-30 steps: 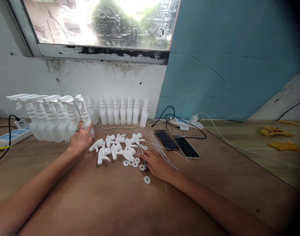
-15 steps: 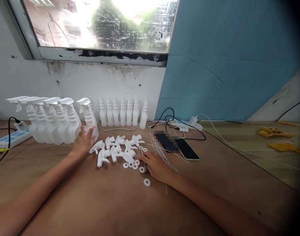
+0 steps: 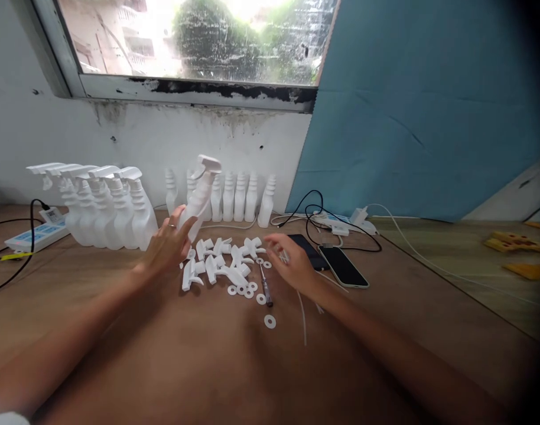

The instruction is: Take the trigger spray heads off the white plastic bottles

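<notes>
A white spray bottle (image 3: 196, 203) with its trigger head on leans to the right, lifted in my left hand (image 3: 167, 239), whose fingers wrap round its body. My right hand (image 3: 292, 262) is over the thin white tubes (image 3: 302, 319), fingers curved and apart, with no object plainly in them; the hand hides most of the tubes. Between my hands lie several white trigger heads (image 3: 214, 268) in a loose pile. In front of them are flat white washers (image 3: 270, 321). A small screwdriver (image 3: 266, 286) lies loose beside the washers.
Capped spray bottles (image 3: 139, 215) stand in a row at left. Bottles without heads (image 3: 240, 198) line the wall. Right of my right hand lie a phone (image 3: 344, 267) and a dark device (image 3: 309, 251). Power strips (image 3: 37, 236) and cables (image 3: 323, 206) sit at both sides.
My left hand has taken the rightmost capped bottle from beside the row, lifting it rightward and tilting it. My right hand has let go of the screwdriver and moved up to the tubes.
</notes>
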The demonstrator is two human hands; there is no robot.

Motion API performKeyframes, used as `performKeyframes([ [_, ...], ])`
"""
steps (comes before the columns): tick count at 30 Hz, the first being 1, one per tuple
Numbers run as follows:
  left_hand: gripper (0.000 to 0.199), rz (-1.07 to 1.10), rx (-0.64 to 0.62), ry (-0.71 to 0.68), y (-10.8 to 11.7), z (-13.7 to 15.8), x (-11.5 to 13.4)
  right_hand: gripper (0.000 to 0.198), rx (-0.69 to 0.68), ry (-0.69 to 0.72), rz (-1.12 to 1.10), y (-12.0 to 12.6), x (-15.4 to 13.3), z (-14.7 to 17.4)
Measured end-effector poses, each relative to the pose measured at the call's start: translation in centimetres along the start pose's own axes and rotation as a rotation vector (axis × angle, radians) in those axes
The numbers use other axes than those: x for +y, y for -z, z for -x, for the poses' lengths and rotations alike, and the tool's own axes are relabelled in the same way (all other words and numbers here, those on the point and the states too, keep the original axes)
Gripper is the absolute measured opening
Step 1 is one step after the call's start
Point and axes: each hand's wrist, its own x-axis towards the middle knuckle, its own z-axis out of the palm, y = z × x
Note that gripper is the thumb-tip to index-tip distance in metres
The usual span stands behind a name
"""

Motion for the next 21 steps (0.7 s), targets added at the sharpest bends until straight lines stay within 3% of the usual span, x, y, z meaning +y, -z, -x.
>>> performKeyframes([
  [4, 0.048, 0.155, 0.079, -0.243, 2.3, 1.1, 2.8, 0.043, -0.056, -0.201, -0.547, 0.5, -3.1, -3.4],
  [9, 0.048, 0.363, 0.141, -0.522, 3.2, 3.0, 5.2, 0.041, 0.122, -0.257, -0.947, 1.0, -5.9, -4.0],
  [11, 0.057, 0.480, 0.144, -0.476, 3.3, 3.5, 5.9, 0.039, 0.171, -0.275, -0.996, 1.5, -6.6, -3.7],
  [14, 0.077, 0.698, 0.006, -0.210, 3.8, 3.4, 6.7, 0.033, 0.214, -0.261, -1.028, 2.5, -7.3, -3.5],
  [18, 0.058, 0.921, -0.350, -0.077, 5.0, 2.4, 7.7, 0.026, 0.310, -0.238, -0.988, 3.7, -8.2, -3.5],
  [21, 0.058, 1.090, -0.426, -0.070, 5.9, 1.4, 8.6, 0.025, 0.357, -0.281, -0.937, 4.7, -8.3, -3.5],
])
